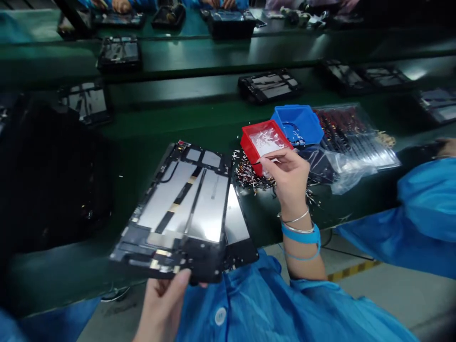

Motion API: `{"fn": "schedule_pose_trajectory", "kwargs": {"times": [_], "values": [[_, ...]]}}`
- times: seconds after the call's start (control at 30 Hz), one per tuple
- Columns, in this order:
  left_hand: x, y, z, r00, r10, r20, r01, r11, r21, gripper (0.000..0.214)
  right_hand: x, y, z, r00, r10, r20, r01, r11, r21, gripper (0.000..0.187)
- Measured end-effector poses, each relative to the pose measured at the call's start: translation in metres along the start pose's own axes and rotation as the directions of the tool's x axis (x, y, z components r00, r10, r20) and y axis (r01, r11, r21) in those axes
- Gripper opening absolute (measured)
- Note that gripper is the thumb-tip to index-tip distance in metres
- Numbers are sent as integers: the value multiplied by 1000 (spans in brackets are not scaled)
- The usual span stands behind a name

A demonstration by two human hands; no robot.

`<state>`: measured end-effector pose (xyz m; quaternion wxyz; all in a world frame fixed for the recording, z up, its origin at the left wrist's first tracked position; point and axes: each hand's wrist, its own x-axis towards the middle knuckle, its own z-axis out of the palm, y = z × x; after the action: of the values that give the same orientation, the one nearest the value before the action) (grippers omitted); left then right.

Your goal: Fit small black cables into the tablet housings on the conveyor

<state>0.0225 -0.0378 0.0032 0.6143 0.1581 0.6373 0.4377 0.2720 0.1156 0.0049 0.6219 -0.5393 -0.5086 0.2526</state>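
Observation:
My left hand [166, 297] grips the near edge of an opened tablet [185, 204], thumb on top. The tablet tilts above the bench, its silver inner plates, dark ribbon cable and circuit parts facing up. Partly beneath it lies another tablet [237, 223]. My right hand [290, 175] is pinched at the front of a red bin [252, 152] of small white pieces; a thin dark piece shows at the fingertips, too small to name. Under and beside the bin spreads a pile of small wired parts [249, 178].
Behind the red bin stands a blue bin [302, 126]. Clear plastic bags [370, 152] with red and black wired parts lie to its right. More opened tablets [269, 85] sit along the green bench. A co-worker's blue sleeve [427, 204] is at right; a dark stack [53, 180] is at left.

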Motion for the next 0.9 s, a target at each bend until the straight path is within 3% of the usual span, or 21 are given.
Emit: {"fn": "schedule_pose_trajectory", "kwargs": {"times": [0.03,0.07,0.1,0.17,0.2,0.23,0.3,0.37,0.4,0.47,0.5,0.53,0.6,0.67,0.73,0.9], "values": [[-1,-11,-3,989,-49,136,46,999,25,35,-3,-4,2,999,21,41,-21,1000,1,7],[0,-20,-5,946,-95,311,80,995,61,37,-6,-9,4,995,42,89,-42,999,-5,7],[2,-27,-7,860,-133,492,96,990,100,40,-9,-15,7,988,62,139,-61,998,-12,8],[7,-33,-9,604,-153,782,66,988,142,53,-17,-28,14,962,108,250,-107,994,-19,8],[10,-31,-10,482,-168,860,39,985,170,59,-20,-33,19,942,136,306,-136,990,-20,8],[12,-26,-11,391,-205,897,3,975,222,62,-23,-38,25,917,165,363,-169,985,-21,9],[13,-9,-14,296,-300,907,-121,930,347,61,-28,-44,38,855,228,465,-245,969,-24,12],[11,13,-18,247,-295,923,-304,881,362,53,-33,-46,53,789,282,545,-317,948,-31,17],[11,23,-21,243,-212,947,-402,866,297,46,-35,-46,61,759,303,576,-347,937,-37,20],[16,39,-27,306,108,946,-631,767,117,38,-39,-45,77,716,340,610,-389,920,-55,24],[21,44,-30,346,292,891,-760,644,84,37,-42,-44,84,705,350,616,-399,915,-63,24],[28,47,-33,359,464,810,-871,478,112,36,-44,-43,90,701,356,617,-402,913,-71,22],[47,49,-39,290,683,671,-951,126,283,32,-48,-40,101,710,352,610,-378,921,-92,19],[66,50,-42,207,728,654,-901,-119,417,32,-52,-38,108,725,338,600,-325,936,-134,15],[81,51,-43,150,693,705,-849,-275,450,38,-54,-37,112,743,334,580,-271,943,-195,13],[92,55,-42,136,560,817,-769,-460,443,40,-56,-39,113,748,344,568,-208,933,-293,11]]}}
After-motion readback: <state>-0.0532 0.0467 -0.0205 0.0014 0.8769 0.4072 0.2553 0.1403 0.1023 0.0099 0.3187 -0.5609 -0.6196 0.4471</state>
